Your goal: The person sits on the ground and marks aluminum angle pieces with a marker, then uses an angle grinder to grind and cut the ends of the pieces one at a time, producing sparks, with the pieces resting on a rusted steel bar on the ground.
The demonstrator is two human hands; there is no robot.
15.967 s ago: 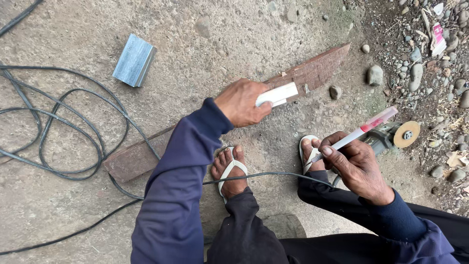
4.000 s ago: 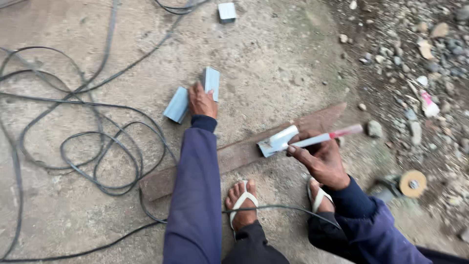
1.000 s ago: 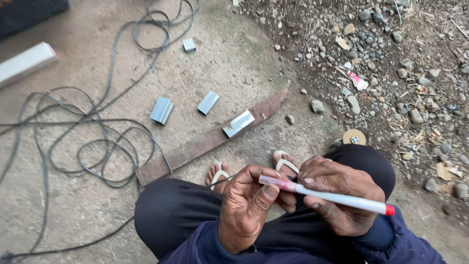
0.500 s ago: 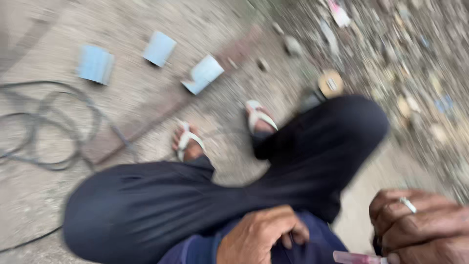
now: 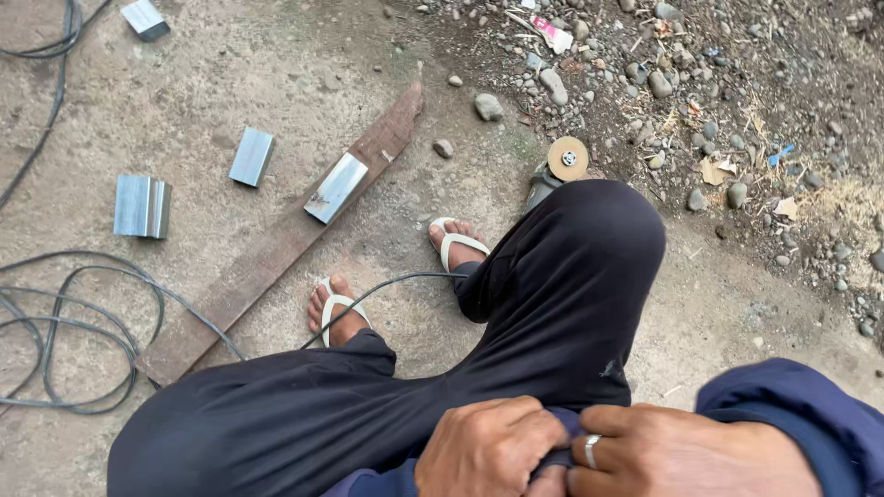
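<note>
My left hand (image 5: 488, 451) and my right hand (image 5: 686, 453) meet at my waist at the bottom edge of the view. The left hand's fingers are curled on the dark cloth (image 5: 552, 451) where my blue top meets my black trousers. The right hand wears a ring, and its fingertips press into the same fold. No pen shows in either hand. Beyond my knees, a short piece of shiny metal tube (image 5: 336, 187) lies on a rusty flat bar (image 5: 267, 258) on the concrete. My feet, in white-strapped sandals (image 5: 456, 241), rest just behind the bar.
Three more metal pieces (image 5: 251, 156) (image 5: 141, 206) (image 5: 145, 17) lie to the left. Black cable (image 5: 83, 322) coils at the left and runs under my legs. An angle grinder with its disc (image 5: 564, 158) sits by my right knee. Gravel and stones (image 5: 700, 83) cover the top right.
A second ago both hands held a white pen with a red cap in front of me. Now the pen is out of sight and the hands are down at my waist.
</note>
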